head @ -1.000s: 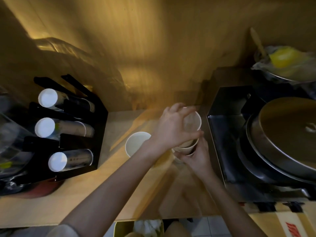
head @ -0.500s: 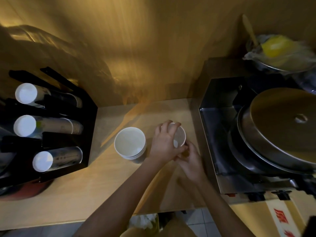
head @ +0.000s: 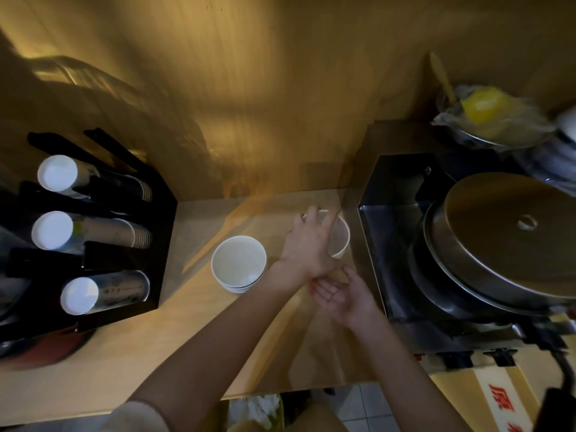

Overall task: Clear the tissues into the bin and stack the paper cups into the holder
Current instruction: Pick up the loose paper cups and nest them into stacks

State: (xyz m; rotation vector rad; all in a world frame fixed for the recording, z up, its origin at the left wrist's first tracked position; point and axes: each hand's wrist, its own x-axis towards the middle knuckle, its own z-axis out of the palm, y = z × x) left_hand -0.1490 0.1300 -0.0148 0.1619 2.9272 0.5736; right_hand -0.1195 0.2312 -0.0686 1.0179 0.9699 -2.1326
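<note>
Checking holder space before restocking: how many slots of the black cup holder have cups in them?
3: the top slot, middle slot and bottom slot of the black cup holder each hold cups. Further slots may be hidden at the left edge.

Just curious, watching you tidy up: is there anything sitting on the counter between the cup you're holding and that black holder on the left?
Yes. The left hand grips a paper cup near the steel cooker. The stack of white cups stands on the counter between it and the black holder; lifting over it should clear.
</note>
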